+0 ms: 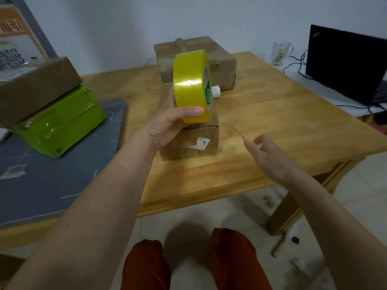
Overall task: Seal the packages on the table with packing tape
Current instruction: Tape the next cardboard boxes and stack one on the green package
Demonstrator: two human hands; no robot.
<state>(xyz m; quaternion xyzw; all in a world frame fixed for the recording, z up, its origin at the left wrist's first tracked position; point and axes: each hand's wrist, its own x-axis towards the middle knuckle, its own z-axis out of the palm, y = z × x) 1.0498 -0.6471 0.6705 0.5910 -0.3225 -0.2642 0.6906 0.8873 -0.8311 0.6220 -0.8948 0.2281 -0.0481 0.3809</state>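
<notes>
The left hand [167, 126] held the yellow tape roll [191, 85] upright above the near cardboard package [194, 141], with the thumb pressed across the outer band and the remaining fingers curled behind the roll. The right hand [270, 153] hovered over the desk [272, 122] to the right of that package, gripping nothing; its fingers were loosely extended toward the roll. A second cardboard package [196, 59] stood at the far edge of the desk, with a small white cylinder [215, 91] just beside its near face. At the far left, a brown package [35, 88] rested on a green package [60, 122].

Step in hand, as judged: preparation of the tape, before any strip was laid on the near package. No free tape end was visible on the roll. The next move would call for the right hand to locate and lift the tape end, draw out a length, and anchor it on the package's top seam while the left hand steadied the roll.
</notes>
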